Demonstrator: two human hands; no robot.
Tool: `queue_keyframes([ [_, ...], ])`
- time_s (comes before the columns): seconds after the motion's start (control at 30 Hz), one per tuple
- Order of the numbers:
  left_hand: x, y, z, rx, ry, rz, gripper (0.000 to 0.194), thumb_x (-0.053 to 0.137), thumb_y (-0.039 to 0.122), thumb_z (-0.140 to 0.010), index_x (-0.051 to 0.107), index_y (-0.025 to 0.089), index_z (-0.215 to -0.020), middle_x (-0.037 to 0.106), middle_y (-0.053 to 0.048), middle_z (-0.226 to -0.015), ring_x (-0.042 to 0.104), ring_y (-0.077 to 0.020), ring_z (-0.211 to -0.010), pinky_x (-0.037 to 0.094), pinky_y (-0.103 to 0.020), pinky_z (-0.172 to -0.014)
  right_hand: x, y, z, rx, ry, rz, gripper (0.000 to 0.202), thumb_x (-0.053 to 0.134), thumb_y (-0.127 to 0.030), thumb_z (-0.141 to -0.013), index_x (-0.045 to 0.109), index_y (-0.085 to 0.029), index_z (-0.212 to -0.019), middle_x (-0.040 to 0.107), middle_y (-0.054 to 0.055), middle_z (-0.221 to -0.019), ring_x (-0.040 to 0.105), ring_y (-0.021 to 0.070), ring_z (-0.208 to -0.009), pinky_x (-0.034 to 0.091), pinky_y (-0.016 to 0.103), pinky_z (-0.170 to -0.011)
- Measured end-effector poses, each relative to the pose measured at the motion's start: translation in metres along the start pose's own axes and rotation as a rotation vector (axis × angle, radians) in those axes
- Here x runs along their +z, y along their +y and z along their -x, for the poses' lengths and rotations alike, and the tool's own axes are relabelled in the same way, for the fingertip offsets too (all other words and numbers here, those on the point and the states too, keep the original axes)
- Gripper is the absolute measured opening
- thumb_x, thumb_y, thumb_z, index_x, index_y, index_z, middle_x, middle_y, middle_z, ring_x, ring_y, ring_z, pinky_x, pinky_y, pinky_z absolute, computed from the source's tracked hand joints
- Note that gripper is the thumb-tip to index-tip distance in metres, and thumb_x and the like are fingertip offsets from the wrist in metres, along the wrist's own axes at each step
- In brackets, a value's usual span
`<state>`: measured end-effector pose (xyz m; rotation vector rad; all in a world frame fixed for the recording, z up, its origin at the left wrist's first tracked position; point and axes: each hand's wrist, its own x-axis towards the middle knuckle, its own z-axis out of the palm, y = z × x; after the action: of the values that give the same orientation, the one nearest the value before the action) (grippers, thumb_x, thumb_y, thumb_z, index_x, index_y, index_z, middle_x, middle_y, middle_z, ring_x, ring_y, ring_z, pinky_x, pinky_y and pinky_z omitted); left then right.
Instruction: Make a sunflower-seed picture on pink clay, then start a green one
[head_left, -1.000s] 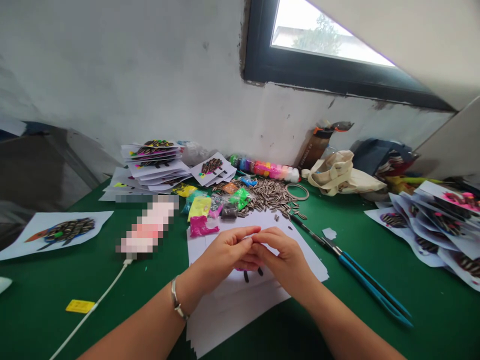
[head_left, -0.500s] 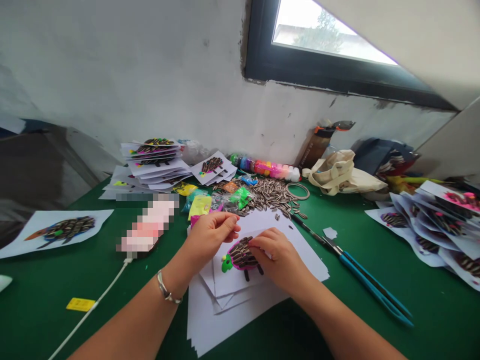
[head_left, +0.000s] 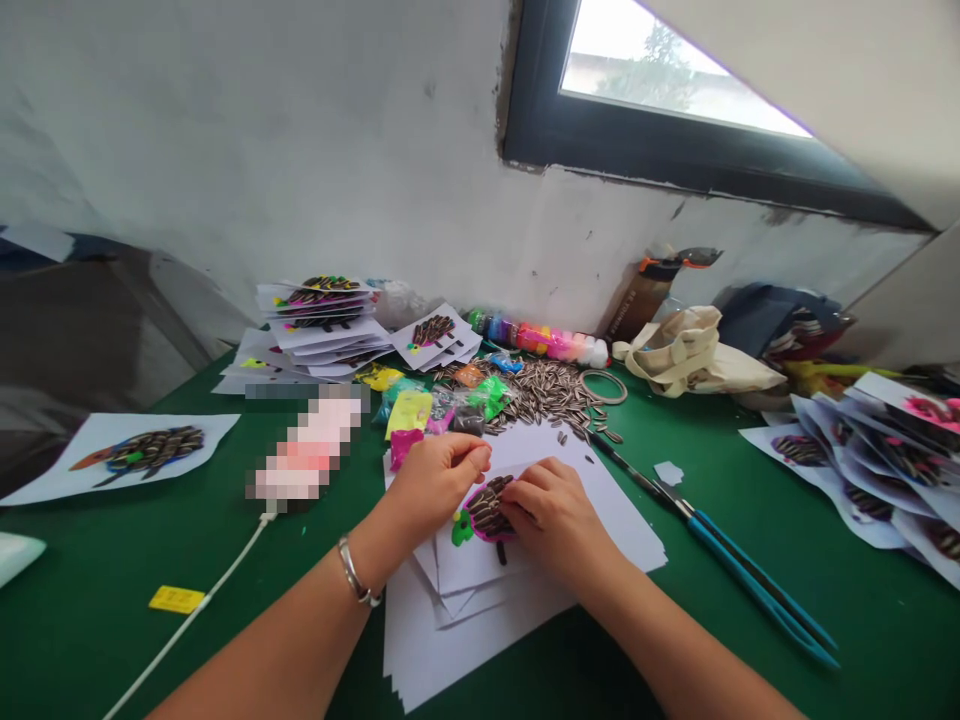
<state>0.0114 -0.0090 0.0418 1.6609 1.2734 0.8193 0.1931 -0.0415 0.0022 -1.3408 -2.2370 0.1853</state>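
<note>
A seed picture (head_left: 489, 512) lies on the white paper stack (head_left: 457, 655) in front of me: rows of striped sunflower seeds in a magenta outline, with a green clay head (head_left: 461, 528) and a dark leg below. My right hand (head_left: 555, 515) rests over the picture's right side, its fingers bent together and touching the seeds; what they pinch is hidden. Above the picture's upper left, my left hand (head_left: 439, 480) is raised with thumb and fingertips pressed together. Anything between them is too small to make out. Loose sunflower seeds (head_left: 544, 390) are heaped beyond the paper.
Bagged coloured clay (head_left: 409, 412) sits left of the seed heap. Blue-handled tweezers (head_left: 757, 575) lie at right, with a tape ring (head_left: 604, 387) farther back. Finished picture stacks (head_left: 322, 335) stand back left, more pictures (head_left: 877, 460) right. A cloth bag (head_left: 682, 350) lies by the wall.
My right hand has shifted slightly over the picture and now covers one of its dark legs. My left hand keeps its pinch, hardly moved. The whole view has shifted a little.
</note>
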Motion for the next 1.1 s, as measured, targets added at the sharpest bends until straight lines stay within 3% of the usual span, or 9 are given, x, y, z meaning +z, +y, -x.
queue_keyframes([
  [0.17,0.000,0.000,0.001,0.004,0.011,-0.002,0.026,0.054,0.038,-0.085,0.071,0.018,-0.081,0.075,-0.004,-0.081,0.070,-0.0204,-0.078,0.054,-0.030,-0.070,-0.004,-0.001,0.003,-0.062,-0.034,-0.022,0.018,0.062,-0.013,-0.087,0.070,-0.021,-0.073,0.064,0.002,-0.071,0.050,0.0178,-0.079,0.039,0.034,-0.079],
  [0.37,-0.002,0.001,0.001,0.007,0.017,-0.001,0.027,0.055,0.038,-0.086,0.073,0.018,-0.088,0.075,-0.005,-0.083,0.070,-0.0207,-0.079,0.054,-0.030,-0.071,-0.014,0.002,0.005,-0.031,-0.033,-0.119,0.025,0.056,-0.004,-0.081,0.072,-0.022,-0.085,0.066,0.003,-0.081,0.051,0.0185,-0.081,0.040,0.034,-0.078],
  [0.63,-0.010,0.003,-0.001,0.023,0.067,-0.052,0.028,0.053,0.037,-0.087,0.073,0.018,-0.086,0.073,-0.005,-0.080,0.068,-0.0197,-0.076,0.051,-0.030,-0.070,-0.018,-0.004,0.005,-0.044,-0.099,-0.110,0.027,0.055,-0.003,-0.080,0.074,-0.023,-0.082,0.064,0.003,-0.072,0.051,0.0191,-0.078,0.040,0.036,-0.077],
  [0.9,-0.017,0.003,-0.001,0.033,0.103,-0.266,0.028,0.049,0.036,-0.090,0.071,0.021,-0.085,0.071,-0.001,-0.075,0.065,-0.0190,-0.073,0.046,-0.030,-0.067,-0.024,0.032,0.000,0.126,0.095,-0.136,0.026,0.054,-0.009,-0.084,0.075,-0.021,-0.092,0.070,0.005,-0.084,0.057,0.0204,-0.082,0.045,0.036,-0.077],
  [1.1,-0.013,0.002,-0.003,0.093,0.080,-0.370,0.027,0.047,0.033,-0.090,0.071,0.021,-0.086,0.072,-0.001,-0.079,0.065,-0.0195,-0.078,0.044,-0.030,-0.070,-0.027,0.028,-0.002,0.156,0.055,-0.305,0.025,0.054,-0.011,-0.084,0.076,-0.023,-0.091,0.070,0.004,-0.086,0.062,0.0184,-0.084,0.048,0.033,-0.078],
])
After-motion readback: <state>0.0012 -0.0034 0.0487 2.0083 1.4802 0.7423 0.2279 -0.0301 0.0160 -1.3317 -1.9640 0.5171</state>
